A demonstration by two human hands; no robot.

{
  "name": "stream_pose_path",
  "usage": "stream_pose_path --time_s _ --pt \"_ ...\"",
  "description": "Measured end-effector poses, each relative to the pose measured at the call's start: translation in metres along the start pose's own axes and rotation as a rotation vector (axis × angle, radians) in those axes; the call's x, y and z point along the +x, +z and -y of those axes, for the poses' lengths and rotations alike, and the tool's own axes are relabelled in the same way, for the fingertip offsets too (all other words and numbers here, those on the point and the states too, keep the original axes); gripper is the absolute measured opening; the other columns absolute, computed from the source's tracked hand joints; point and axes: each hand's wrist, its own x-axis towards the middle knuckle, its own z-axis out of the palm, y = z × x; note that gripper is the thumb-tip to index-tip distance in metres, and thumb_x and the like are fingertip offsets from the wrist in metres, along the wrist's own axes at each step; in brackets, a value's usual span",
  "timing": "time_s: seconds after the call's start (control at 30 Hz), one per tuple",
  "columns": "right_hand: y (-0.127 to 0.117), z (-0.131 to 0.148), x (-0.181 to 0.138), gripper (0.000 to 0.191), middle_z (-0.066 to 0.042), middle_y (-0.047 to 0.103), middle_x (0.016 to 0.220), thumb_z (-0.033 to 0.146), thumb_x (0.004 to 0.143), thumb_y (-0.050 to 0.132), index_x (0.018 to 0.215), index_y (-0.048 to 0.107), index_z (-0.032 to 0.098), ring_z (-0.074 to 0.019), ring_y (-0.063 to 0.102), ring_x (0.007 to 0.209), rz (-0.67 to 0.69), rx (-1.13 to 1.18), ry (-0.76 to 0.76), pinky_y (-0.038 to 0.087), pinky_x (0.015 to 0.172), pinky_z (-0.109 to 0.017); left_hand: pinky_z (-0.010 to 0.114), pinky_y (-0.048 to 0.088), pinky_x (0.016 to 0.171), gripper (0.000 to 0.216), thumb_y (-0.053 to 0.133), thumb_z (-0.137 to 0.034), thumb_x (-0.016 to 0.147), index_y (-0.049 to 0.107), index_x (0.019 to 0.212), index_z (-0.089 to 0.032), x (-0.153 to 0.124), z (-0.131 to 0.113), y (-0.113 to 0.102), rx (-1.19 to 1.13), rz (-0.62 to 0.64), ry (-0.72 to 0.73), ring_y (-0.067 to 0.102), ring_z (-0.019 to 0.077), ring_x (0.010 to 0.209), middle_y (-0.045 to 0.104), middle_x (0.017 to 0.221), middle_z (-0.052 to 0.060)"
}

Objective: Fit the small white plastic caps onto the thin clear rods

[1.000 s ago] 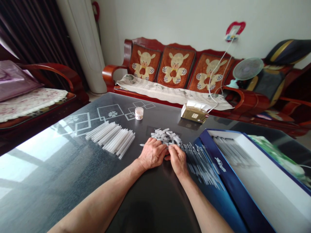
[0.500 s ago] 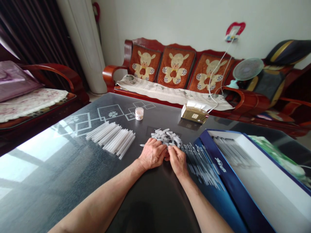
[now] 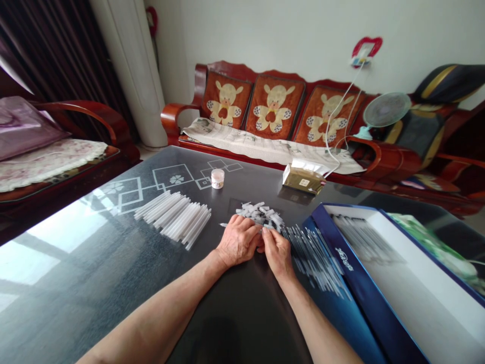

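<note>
My left hand is closed over a slim pen, whose pale pointed tip sticks out on the left. Fingertip to fingertip with it, my right hand is pinched shut; what it grips is mostly hidden by the fingers. Just beyond both hands lies a heap of small whitish pen caps. White pen barrels lie side by side to the left. Thin dark-tipped pen refills are spread beside my right hand, against the box.
A blue box with a white inside stands at the right, holding more thin sticks. Farther back on the dark table are a small round jar and a tissue box. A green-and-white packet lies beyond the blue box.
Hardly anything differs. Both hands stay together in the same spot, and the pen tip shows slightly farther right and higher. The view has shifted a touch.
</note>
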Motion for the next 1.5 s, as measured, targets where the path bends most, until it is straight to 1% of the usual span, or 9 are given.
stream_pose_path --time_s 0.1,0.2,0.4,0.77,0.87,1.0,1.1,1.23,1.5 --pt "0.001 -0.009 0.005 0.042 -0.003 0.065 0.066 0.060 0.083 0.053 0.076 0.062 0.019 -0.0165 0.061 0.055 -0.098 0.187 0.067 0.055 0.051 -0.029 0.038 0.044 0.086 0.026 0.048 -0.029 0.092 0.063 0.109 -0.017 0.001 -0.001 0.000 -0.071 -0.170 -0.075 0.055 0.0222 0.095 0.063 0.107 0.012" --pt "0.002 -0.015 0.009 0.046 -0.006 0.068 0.076 0.062 0.084 0.051 0.080 0.063 0.018 -0.0162 0.063 0.060 -0.174 0.336 0.081 0.054 0.049 -0.028 0.029 0.047 0.075 0.025 0.045 -0.032 0.094 0.065 0.090 -0.017 0.000 0.002 0.002 -0.219 -0.293 -0.291 0.057 0.0157 0.078 0.064 0.086 0.007" --pt "0.001 -0.006 0.001 0.045 -0.002 0.065 0.064 0.059 0.087 0.048 0.076 0.065 0.019 -0.0148 0.059 0.054 0.011 0.065 -0.016 0.050 0.054 -0.026 0.023 0.048 0.060 0.040 0.045 -0.049 0.093 0.069 0.096 -0.018 -0.001 0.016 0.009 -0.609 -0.289 -0.678 0.059 0.0119 0.060 0.062 0.067 0.000" --pt "0.003 0.010 -0.008 0.029 -0.005 0.066 0.081 0.038 0.091 0.049 0.075 0.067 0.021 -0.0187 0.061 0.077 0.201 -0.182 -0.373 0.048 0.071 -0.029 0.023 0.048 0.052 0.042 0.061 -0.048 0.082 0.063 0.107 -0.015 0.009 0.013 0.010 -1.221 -0.298 -0.795 0.059 0.0120 0.057 0.065 0.075 0.002" --pt "0.003 0.004 -0.004 0.019 -0.006 0.065 0.091 0.028 0.090 0.049 0.090 0.065 0.020 -0.0187 0.062 0.083 -0.033 -0.204 -0.400 0.049 0.072 -0.029 0.020 0.042 0.048 0.040 0.055 -0.043 0.086 0.060 0.116 -0.017 0.008 0.016 0.011 -1.075 -0.363 -0.807 0.051 0.0078 0.050 0.060 0.069 -0.002" --pt "-0.004 -0.010 0.004 0.022 -0.009 0.062 0.097 0.016 0.088 0.044 0.093 0.065 0.019 -0.0209 0.059 0.094 -0.265 -0.398 -0.567 0.047 0.085 -0.035 0.022 0.047 0.063 0.032 0.048 -0.034 0.091 0.061 0.115 -0.018 0.003 0.018 0.012 -0.631 -0.380 -0.677 0.055 0.0097 0.061 0.061 0.073 -0.001" --pt "-0.010 -0.014 0.007 0.019 -0.009 0.062 0.101 0.016 0.085 0.051 0.091 0.068 0.019 -0.0233 0.056 0.096 -0.273 -0.661 -0.599 0.043 0.088 -0.039 0.024 0.048 0.073 0.028 0.045 -0.026 0.092 0.061 0.114 -0.018 0.000 0.017 0.013 -0.369 -0.356 -0.506 0.059 0.0122 0.073 0.063 0.081 0.002" --pt "-0.013 -0.016 0.004 0.015 -0.008 0.062 0.107 0.021 0.082 0.060 0.095 0.069 0.021 -0.0257 0.053 0.097 -0.223 -0.917 -0.518 0.038 0.082 -0.039 0.023 0.048 0.069 0.029 0.043 -0.019 0.092 0.062 0.113 -0.016 -0.003 0.015 0.015 -0.179 -0.284 -0.339 0.057 0.0123 0.069 0.059 0.077 0.002" --pt "-0.011 -0.020 0.006 0.010 -0.009 0.062 0.110 0.018 0.083 0.059 0.091 0.065 0.021 -0.0263 0.054 0.100 -0.215 -0.857 -0.554 0.038 0.083 -0.040 0.021 0.047 0.066 0.028 0.043 -0.019 0.092 0.061 0.113 -0.016 -0.006 0.016 0.019 -0.132 -0.223 -0.301 0.057 0.0117 0.067 0.057 0.076 0.002"
